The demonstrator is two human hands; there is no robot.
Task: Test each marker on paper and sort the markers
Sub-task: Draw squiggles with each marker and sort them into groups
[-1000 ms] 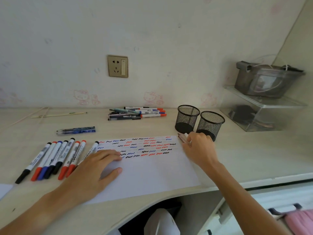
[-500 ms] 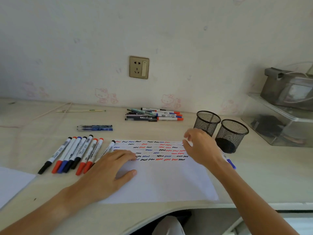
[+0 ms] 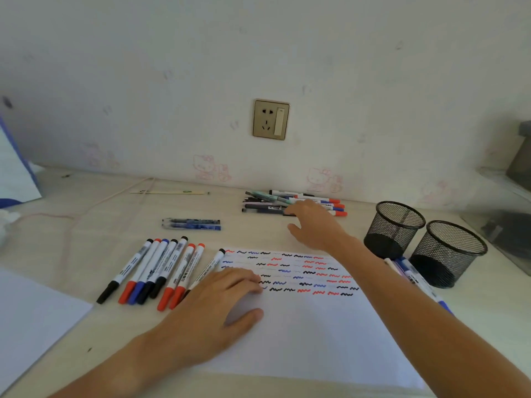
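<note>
Right hand [image 3: 313, 225], grip wide and holding nothing, is hovering over the marker pile [image 3: 293, 203] while left hand [image 3: 218, 305] is pressing flat on scribbled paper [image 3: 316, 334]; marker labels unreadable.

left hand [image 3: 214, 307] flat on paper [image 3: 310, 334] (scribbled), right hand [image 3: 314, 225] over markers [image 3: 293, 203]

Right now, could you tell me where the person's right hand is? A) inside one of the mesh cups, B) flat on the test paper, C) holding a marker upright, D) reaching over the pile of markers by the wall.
D: the right hand stretches, fingers open, over the marker pile by the wall, while the left hand rests flat on the paper.
</note>
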